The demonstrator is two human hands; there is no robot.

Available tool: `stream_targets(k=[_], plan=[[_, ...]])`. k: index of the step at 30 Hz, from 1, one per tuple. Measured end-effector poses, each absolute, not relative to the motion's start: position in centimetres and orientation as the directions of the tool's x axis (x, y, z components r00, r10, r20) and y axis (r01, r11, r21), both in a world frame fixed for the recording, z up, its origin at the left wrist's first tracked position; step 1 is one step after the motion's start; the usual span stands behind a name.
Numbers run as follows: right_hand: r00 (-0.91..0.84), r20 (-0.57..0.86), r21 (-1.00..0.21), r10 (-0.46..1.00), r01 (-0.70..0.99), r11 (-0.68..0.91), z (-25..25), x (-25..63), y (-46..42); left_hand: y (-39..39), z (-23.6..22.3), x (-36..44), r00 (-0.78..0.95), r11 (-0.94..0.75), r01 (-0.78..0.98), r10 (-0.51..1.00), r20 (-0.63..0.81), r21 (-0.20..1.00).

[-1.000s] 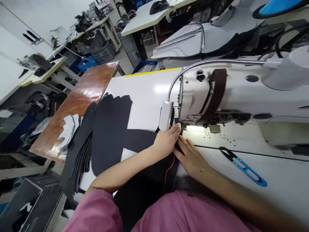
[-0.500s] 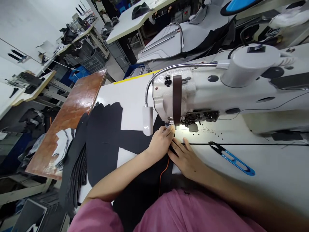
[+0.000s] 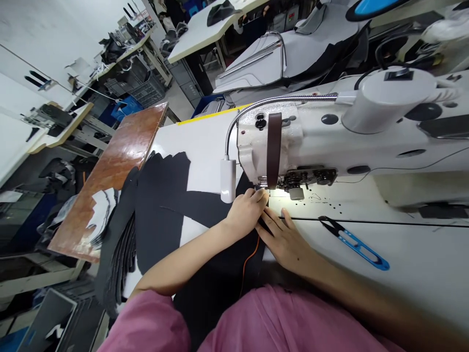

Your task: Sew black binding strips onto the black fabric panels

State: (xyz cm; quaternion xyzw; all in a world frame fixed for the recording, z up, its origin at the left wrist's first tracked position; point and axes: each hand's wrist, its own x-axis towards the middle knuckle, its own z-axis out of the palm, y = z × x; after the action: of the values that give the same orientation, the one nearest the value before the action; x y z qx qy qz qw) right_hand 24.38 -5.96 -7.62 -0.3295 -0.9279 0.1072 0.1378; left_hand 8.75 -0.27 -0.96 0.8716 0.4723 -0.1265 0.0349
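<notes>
A white industrial sewing machine head (image 3: 293,146) fills the right of the view, with a brown drive belt (image 3: 274,149) across its front. Under it sits a metal presser foot (image 3: 264,187). My left hand (image 3: 246,212) pinches the edge of a large black fabric piece (image 3: 164,205) just before the foot. My right hand (image 3: 284,239) lies flat with spread fingers beside the fabric, close to the needle area. An orange cord (image 3: 249,264) runs down over black material below my hands. The needle itself is hidden.
Blue-handled thread snips (image 3: 353,244) lie on the white sewing table (image 3: 414,259) to the right. A gooseneck lamp (image 3: 227,180) hangs just left of the machine. A stack of black pieces (image 3: 117,244) lies on a brown board (image 3: 117,161). Other workbenches stand beyond.
The view has swung, so the machine sits further left than a second ago. My hands stay at the presser foot, holding the same pose on the fabric.
</notes>
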Motion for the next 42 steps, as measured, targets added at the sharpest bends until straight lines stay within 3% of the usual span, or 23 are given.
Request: stream_targets(k=[15,19,24,35,42], plan=[[-0.724,0.151,-0.255,0.673,0.630,0.734,-7.4,24.4,-5.5,-0.3,0.1,9.6,0.462,-0.538,0.832,0.805,-0.372,-0.132],[-0.705,0.230,-0.202,0.671,0.640,0.742,-7.6,24.5,-4.7,0.2,0.9,9.9,0.437,-0.528,0.846,0.769,-0.467,-0.079],[-0.741,0.289,-0.126,0.606,0.598,0.792,-6.8,24.6,-5.5,0.5,0.8,10.2,0.477,-0.553,0.833,0.745,-0.466,-0.031],[-0.758,0.434,-0.037,0.487,0.525,0.850,-6.6,24.8,-5.2,0.4,0.6,10.3,0.466,-0.552,0.831,0.760,-0.452,-0.073],[-0.688,0.313,-0.044,0.655,0.678,0.733,-6.3,23.9,-6.2,0.4,0.6,10.6,0.489,-0.568,0.822,0.744,-0.456,-0.046]])
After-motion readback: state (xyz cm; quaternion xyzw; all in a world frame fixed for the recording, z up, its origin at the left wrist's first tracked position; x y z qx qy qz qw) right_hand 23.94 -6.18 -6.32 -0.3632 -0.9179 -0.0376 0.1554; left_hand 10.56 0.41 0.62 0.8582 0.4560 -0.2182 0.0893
